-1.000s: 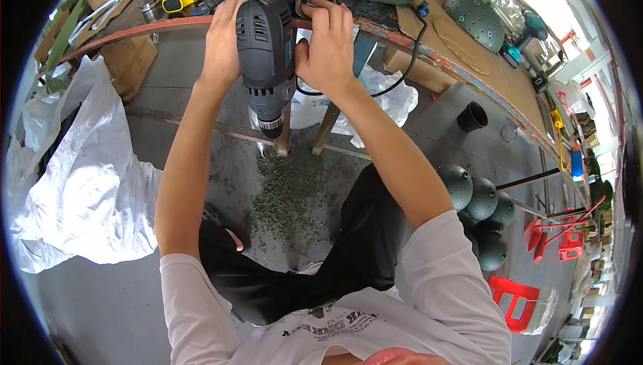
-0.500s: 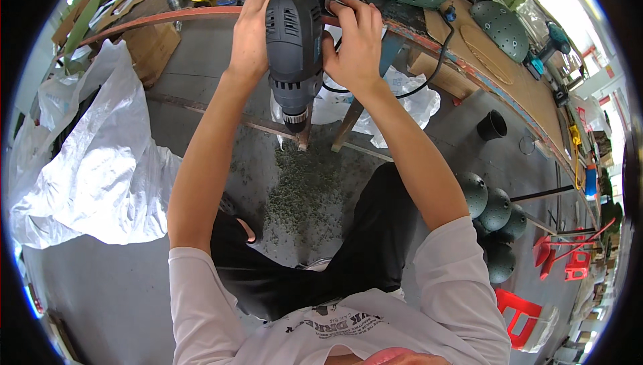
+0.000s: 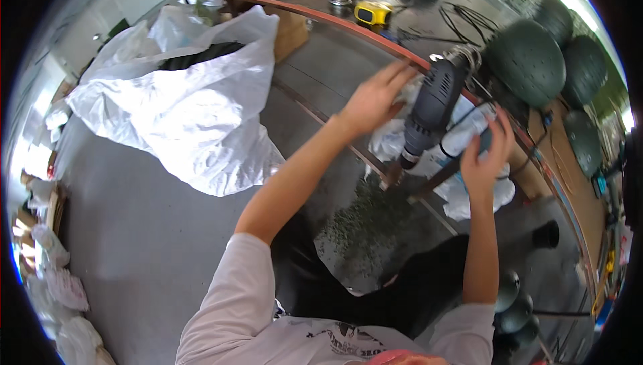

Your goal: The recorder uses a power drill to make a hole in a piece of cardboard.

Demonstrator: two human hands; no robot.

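Observation:
A dark grey power drill (image 3: 434, 100) points chuck-down at the table's edge, its upper end at a metal clamp (image 3: 462, 57). To its left is my left hand (image 3: 375, 100), somewhat blurred, with fingers stretched out and apart from the drill. On the other side my right hand (image 3: 489, 154) has its fingers spread and holds nothing. Dark green helmet shells (image 3: 526, 60) dotted with small holes rest on the table right of the clamp. Green shavings (image 3: 368, 221) cover the floor under the drill.
A big white plastic bag (image 3: 181, 124) stands on the floor at left. On the red-edged table (image 3: 335, 20) lie a yellow tape measure (image 3: 372, 13) and black cables (image 3: 462, 23). A black cup (image 3: 546, 234) and more shells (image 3: 512, 315) sit on the floor at right.
Both hands have come off the drill and opened beside it. The view has turned left, so the drill and table appear farther right and more of the bag shows.

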